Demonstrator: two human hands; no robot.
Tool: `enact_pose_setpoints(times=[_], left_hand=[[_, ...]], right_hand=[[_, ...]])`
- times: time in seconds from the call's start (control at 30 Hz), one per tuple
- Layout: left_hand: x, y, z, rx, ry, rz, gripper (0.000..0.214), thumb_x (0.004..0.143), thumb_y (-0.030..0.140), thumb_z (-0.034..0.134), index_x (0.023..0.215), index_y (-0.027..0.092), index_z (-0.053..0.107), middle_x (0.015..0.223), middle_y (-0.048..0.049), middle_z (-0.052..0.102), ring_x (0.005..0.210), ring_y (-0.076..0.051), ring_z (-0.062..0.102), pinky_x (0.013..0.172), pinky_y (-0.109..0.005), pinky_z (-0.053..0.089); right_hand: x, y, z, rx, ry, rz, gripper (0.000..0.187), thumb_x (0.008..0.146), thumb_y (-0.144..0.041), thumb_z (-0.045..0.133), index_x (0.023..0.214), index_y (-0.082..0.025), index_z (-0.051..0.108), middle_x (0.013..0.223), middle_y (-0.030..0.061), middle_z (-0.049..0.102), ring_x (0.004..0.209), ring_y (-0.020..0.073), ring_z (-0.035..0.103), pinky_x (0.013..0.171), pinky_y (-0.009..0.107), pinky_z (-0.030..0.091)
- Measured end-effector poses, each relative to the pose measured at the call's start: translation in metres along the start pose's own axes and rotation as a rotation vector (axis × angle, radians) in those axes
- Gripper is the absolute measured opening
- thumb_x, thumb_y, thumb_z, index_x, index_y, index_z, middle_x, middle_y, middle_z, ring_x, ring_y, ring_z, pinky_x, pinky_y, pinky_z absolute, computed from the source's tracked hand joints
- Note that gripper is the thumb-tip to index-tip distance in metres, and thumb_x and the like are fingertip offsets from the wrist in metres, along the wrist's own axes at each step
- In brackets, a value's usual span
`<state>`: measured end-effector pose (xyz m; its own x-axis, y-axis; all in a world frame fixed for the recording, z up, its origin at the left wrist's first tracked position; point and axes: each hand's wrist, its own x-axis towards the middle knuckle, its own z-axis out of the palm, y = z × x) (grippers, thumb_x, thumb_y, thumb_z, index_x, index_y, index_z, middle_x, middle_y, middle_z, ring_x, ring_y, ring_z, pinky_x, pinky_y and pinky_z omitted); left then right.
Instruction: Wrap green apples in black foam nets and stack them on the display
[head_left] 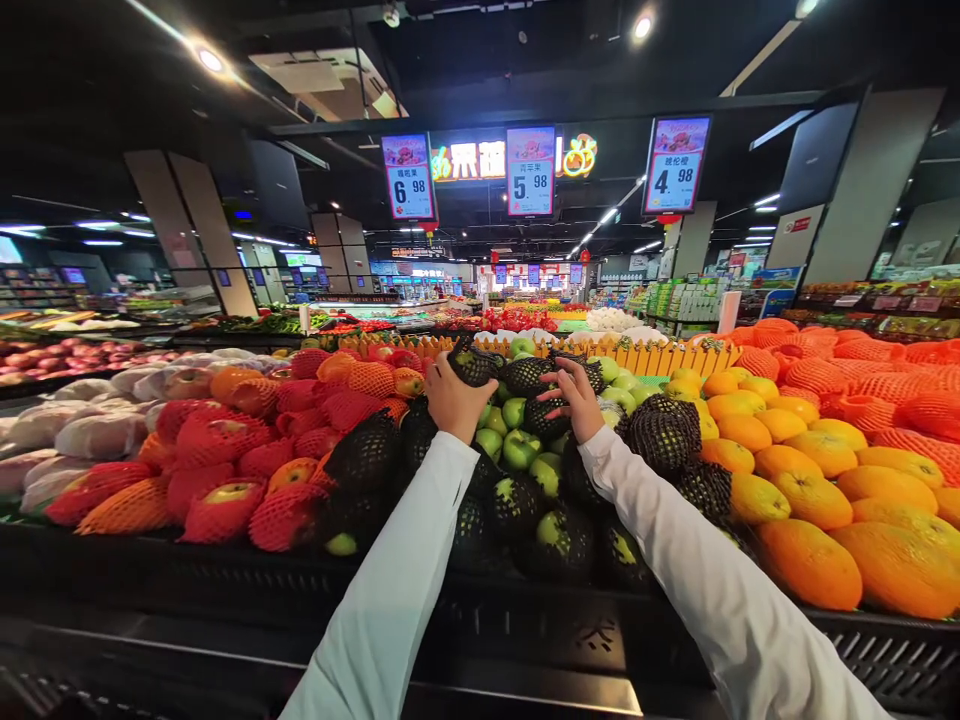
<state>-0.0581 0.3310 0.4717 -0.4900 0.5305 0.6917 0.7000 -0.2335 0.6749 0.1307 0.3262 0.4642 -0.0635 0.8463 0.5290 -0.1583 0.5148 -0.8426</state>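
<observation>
My left hand (459,395) is closed around a green apple in a black foam net (476,362), at the back of the green apple pile. To the right of it, my right hand (576,398) reaches over the pile with its fingers apart. Its fingertips are close to a black-netted apple (546,415); whether they touch it I cannot tell. Bare green apples (519,450) lie between my two forearms. More black-netted apples (564,540) line the front of the pile.
Red-netted apples (225,510) are heaped on the left, beside white-wrapped fruit (101,430). Oranges (810,560) fill the right, with orange-netted fruit (885,385) behind. A low yellow fence (660,358) runs along the back. Price screens (531,172) hang above.
</observation>
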Motion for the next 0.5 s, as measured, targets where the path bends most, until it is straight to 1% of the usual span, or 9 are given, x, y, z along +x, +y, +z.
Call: enact_pose_setpoints(times=[0.1, 0.17, 0.23, 0.33, 0.4, 0.47, 0.5], left_hand=[[0.001, 0.002, 0.014, 0.051, -0.032, -0.058, 0.102, 0.06, 0.038, 0.085, 0.143, 0.009, 0.034, 0.139, -0.0305, 0.051, 0.129, -0.05, 0.05, 0.104, -0.063, 0.044], [0.003, 0.004, 0.027, 0.118, -0.077, -0.063, 0.105, 0.062, 0.038, 0.084, 0.146, 0.005, 0.029, 0.14, -0.0346, 0.049, 0.13, -0.052, 0.047, 0.102, -0.064, 0.043], [0.006, 0.005, 0.038, 0.209, -0.134, -0.063, 0.099, 0.067, 0.037, 0.081, 0.145, 0.006, 0.031, 0.139, -0.0355, 0.05, 0.13, -0.052, 0.047, 0.103, -0.064, 0.04], [0.015, 0.006, 0.05, 0.36, -0.185, -0.145, 0.086, 0.073, 0.041, 0.076, 0.142, 0.005, 0.038, 0.136, -0.0355, 0.053, 0.129, -0.05, 0.049, 0.106, -0.062, 0.036], [0.022, 0.009, 0.054, 0.43, -0.169, -0.173, 0.082, 0.076, 0.044, 0.074, 0.139, 0.001, 0.043, 0.135, -0.0368, 0.052, 0.131, -0.049, 0.046, 0.107, -0.059, 0.035], [0.027, 0.014, 0.058, 0.463, -0.132, -0.139, 0.086, 0.074, 0.042, 0.077, 0.139, -0.003, 0.044, 0.141, -0.0382, 0.045, 0.134, -0.05, 0.04, 0.108, -0.059, 0.033], [0.029, 0.017, 0.06, 0.463, -0.12, -0.102, 0.088, 0.072, 0.038, 0.08, 0.141, -0.002, 0.043, 0.145, -0.0377, 0.041, 0.136, -0.051, 0.037, 0.108, -0.061, 0.032]], right_hand=[[-0.001, 0.0, 0.001, -0.027, -0.006, -0.027, 0.081, 0.065, -0.075, 0.066, 0.125, -0.025, 0.045, 0.105, 0.0042, 0.061, 0.076, 0.0161, 0.067, 0.043, 0.021, 0.049], [-0.001, 0.001, 0.0, -0.035, -0.014, -0.043, 0.079, 0.066, -0.074, 0.067, 0.125, -0.025, 0.045, 0.105, 0.0041, 0.061, 0.076, 0.0162, 0.067, 0.043, 0.021, 0.049], [0.0, 0.004, -0.001, -0.021, -0.018, -0.047, 0.078, 0.067, -0.072, 0.067, 0.125, -0.026, 0.046, 0.106, 0.0044, 0.062, 0.076, 0.0166, 0.067, 0.044, 0.021, 0.05], [0.004, 0.009, -0.003, 0.017, -0.023, -0.03, 0.074, 0.07, -0.072, 0.066, 0.126, -0.026, 0.046, 0.106, 0.0046, 0.064, 0.074, 0.0166, 0.068, 0.044, 0.021, 0.05], [0.008, 0.014, -0.005, 0.031, -0.019, -0.033, 0.072, 0.072, -0.071, 0.065, 0.125, -0.027, 0.047, 0.105, 0.0044, 0.065, 0.071, 0.0156, 0.068, 0.043, 0.02, 0.049], [0.011, 0.017, -0.006, 0.034, -0.017, -0.045, 0.069, 0.073, -0.071, 0.065, 0.124, -0.027, 0.048, 0.103, 0.0041, 0.065, 0.069, 0.0148, 0.068, 0.043, 0.019, 0.048], [0.012, 0.018, -0.007, 0.032, -0.02, -0.048, 0.069, 0.072, -0.07, 0.066, 0.123, -0.027, 0.049, 0.102, 0.0041, 0.066, 0.068, 0.0149, 0.068, 0.043, 0.019, 0.048]])
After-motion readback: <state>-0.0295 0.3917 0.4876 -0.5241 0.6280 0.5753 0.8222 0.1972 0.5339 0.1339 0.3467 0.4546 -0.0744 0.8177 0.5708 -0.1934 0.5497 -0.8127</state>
